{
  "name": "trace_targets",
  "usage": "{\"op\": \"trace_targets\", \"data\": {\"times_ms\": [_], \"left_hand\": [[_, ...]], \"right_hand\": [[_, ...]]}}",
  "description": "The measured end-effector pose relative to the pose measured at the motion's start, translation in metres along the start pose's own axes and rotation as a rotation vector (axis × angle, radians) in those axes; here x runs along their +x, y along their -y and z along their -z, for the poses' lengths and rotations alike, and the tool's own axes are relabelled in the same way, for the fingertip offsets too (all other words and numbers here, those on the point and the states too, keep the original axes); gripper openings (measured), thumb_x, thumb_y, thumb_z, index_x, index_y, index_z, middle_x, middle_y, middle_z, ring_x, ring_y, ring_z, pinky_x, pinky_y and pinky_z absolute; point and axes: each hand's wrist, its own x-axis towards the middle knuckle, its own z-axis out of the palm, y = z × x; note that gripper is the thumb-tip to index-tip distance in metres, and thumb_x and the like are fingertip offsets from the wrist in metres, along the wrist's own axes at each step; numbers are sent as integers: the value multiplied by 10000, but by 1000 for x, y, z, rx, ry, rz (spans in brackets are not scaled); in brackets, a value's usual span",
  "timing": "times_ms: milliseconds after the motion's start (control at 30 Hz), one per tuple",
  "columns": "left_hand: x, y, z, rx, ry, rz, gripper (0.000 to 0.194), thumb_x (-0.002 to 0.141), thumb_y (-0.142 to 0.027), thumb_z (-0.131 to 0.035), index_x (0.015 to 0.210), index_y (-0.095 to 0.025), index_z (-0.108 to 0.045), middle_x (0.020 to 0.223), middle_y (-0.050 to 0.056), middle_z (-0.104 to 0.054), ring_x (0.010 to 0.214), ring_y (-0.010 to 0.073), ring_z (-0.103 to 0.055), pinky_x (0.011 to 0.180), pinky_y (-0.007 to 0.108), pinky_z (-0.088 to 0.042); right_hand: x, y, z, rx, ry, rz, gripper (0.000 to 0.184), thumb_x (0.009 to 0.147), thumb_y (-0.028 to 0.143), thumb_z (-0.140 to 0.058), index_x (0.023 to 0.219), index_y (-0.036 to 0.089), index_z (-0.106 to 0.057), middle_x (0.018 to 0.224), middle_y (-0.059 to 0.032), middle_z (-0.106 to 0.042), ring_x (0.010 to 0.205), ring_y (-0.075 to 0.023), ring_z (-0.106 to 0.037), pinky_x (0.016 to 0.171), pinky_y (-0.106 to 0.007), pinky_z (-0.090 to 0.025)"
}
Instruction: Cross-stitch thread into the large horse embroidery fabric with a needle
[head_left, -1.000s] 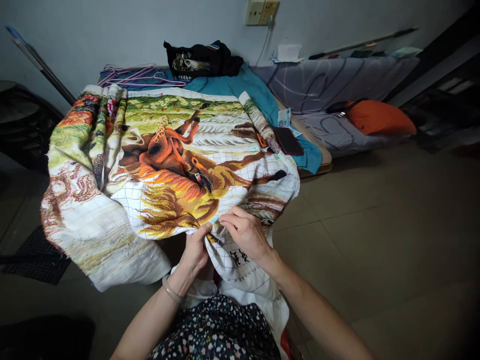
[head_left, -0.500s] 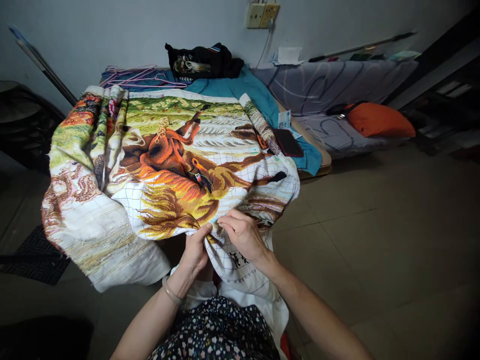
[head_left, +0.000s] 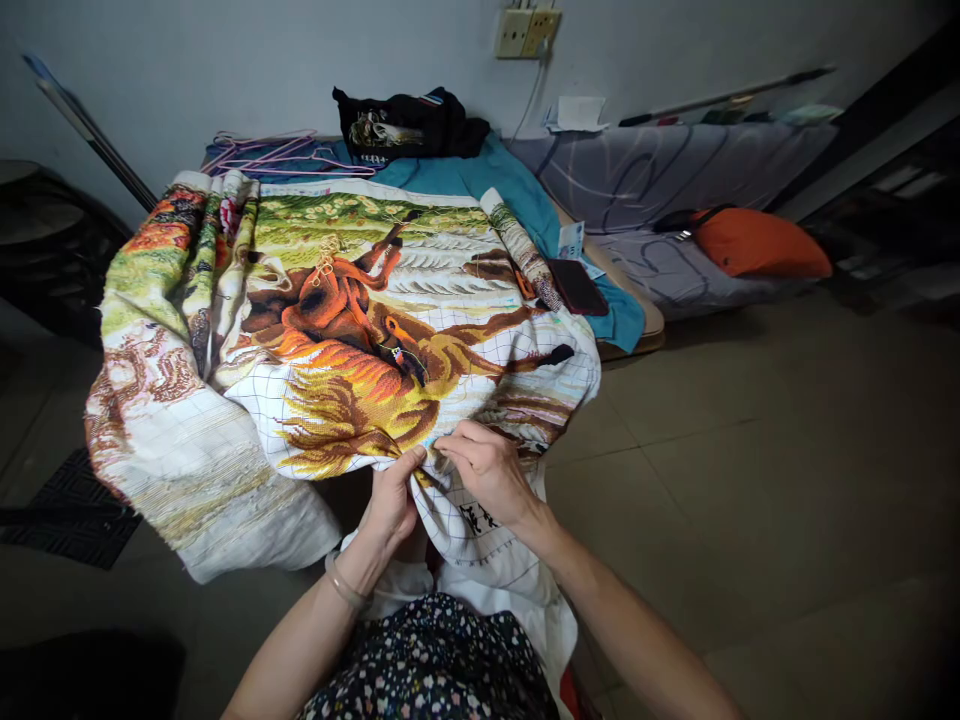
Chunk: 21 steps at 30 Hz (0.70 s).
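Observation:
A large cross-stitch cloth point(head_left: 352, 330) showing orange and brown horses lies spread over a low table and drapes down toward my lap. My left hand point(head_left: 394, 505) grips the cloth's near edge from below, thumb on top. My right hand point(head_left: 487, 470) rests on the cloth just to the right, its fingers pinched together at the stitching; whatever they hold is too small to make out. The two hands almost touch.
A dark phone point(head_left: 576, 285) lies on teal fabric point(head_left: 517, 190) at the table's right. Behind are a black garment point(head_left: 409, 120), pink hangers point(head_left: 277, 152), and a wall socket point(head_left: 526, 30). An orange cushion point(head_left: 757, 255) sits on grey bedding at right. Tiled floor extends to the right.
My right hand has shifted slightly left and closer to the left hand on the cloth. The left hand keeps its grip.

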Motion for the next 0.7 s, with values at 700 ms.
{"op": "trace_targets", "data": {"times_ms": [700], "left_hand": [[2,2,2,10,26,-30,369,602,-170,-771,957,-178,-669,812,23,-724,842,215,-673,853,352,-468]], "right_hand": [[3,-21,-6,59,-14,129,264,929,169,-462,872,173,-720,715,-22,-543,670,-113,-516,609,-201,-383]]}}
